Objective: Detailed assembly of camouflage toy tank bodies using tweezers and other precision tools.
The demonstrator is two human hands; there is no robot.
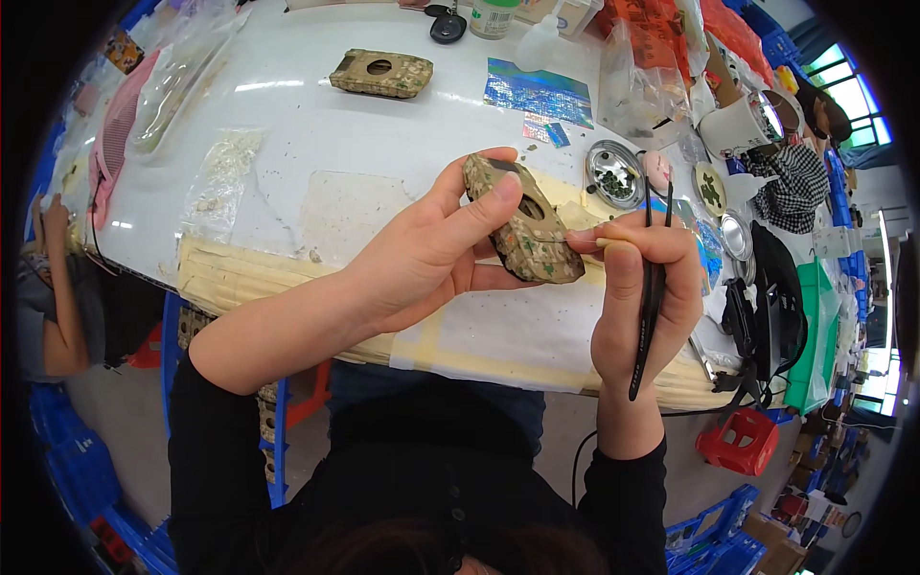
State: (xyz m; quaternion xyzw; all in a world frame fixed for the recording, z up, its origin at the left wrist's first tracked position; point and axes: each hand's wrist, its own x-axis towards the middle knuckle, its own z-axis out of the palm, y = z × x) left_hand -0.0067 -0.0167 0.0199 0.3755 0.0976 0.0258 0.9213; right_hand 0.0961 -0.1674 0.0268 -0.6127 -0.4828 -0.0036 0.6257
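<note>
Steadying hand: the left hand [422,240] is grasping the camouflaged model hull [540,244] from nine o'clock, thumb resting on the upper face beside the round opening, fingers curling underneath; a firm but light hold is probably serving best here;
Hull: it is tilting between the two hands, above the table [307,125], between one and two o'clock from the middle of the view; its nearer end is pointing to five o'clock;
Working hand: the right hand [623,307] is pinching a thin pale stick [601,242] at four o'clock from the hull; whether the tip is touching the surface is staying unclear;
Stick: short, gentle strokes are likely giving the cleanest result; bracing a right fingertip on the hull's edge could be helping;
Tweezers: the black tweezers [642,345] are riding in the same hand, tips standing apart and pointing to twelve o'clock; a careless wrist turn could be swinging them into the hull;
Dish: the round metal dish [592,188] is holding small dark green pieces at two o'clock from the hull; working clear of it is probably avoiding a spill;
Second hull: another camouflaged hull [407,84] is resting at eleven o'clock
</note>
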